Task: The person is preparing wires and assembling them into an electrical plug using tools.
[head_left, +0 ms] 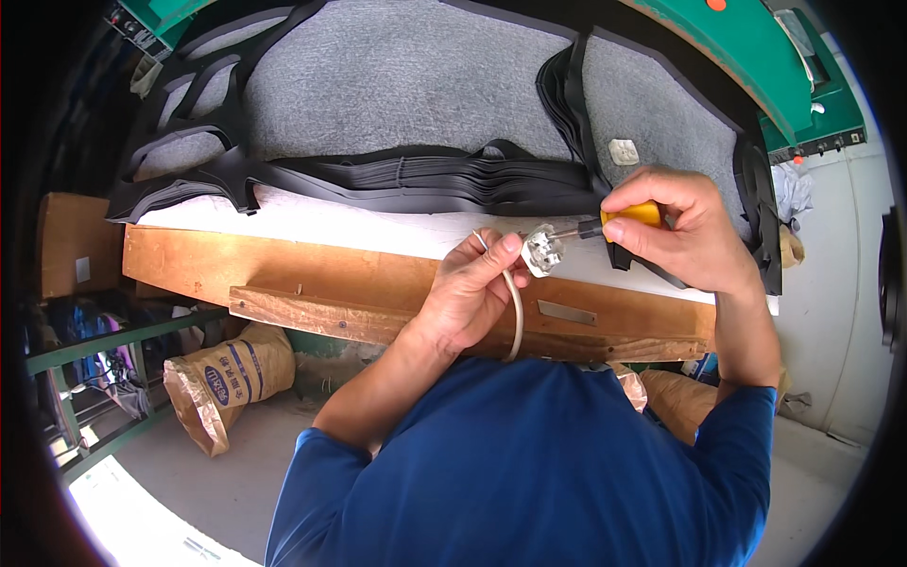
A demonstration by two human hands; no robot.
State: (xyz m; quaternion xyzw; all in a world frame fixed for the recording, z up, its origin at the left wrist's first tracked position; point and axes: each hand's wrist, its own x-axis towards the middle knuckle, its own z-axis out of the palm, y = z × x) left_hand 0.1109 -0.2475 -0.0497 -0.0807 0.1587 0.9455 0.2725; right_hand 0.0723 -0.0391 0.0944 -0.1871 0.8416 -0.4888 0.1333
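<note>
My left hand (474, 293) pinches an opened white electrical plug (543, 251), its inner metal parts facing up. A pale cable (519, 326) runs from it past my fingers and hangs down toward my body. My right hand (688, 227) is wrapped round the yellow handle of a screwdriver (635, 215). The shaft points left, and its tip is at the plug's inside; whether it sits in a screw is too small to tell. Beyond my right hand, a small white plastic piece (624, 152), perhaps the plug's cover, lies on grey material.
Grey sheet material (397, 85) with stacked black cut strips (406, 180) covers the work surface. A wooden board (321, 312) edges it in front of me. Green machine parts (756, 57) rise at the far right. A paper sack (231, 383) lies on the floor at left, near a green rack (104, 345).
</note>
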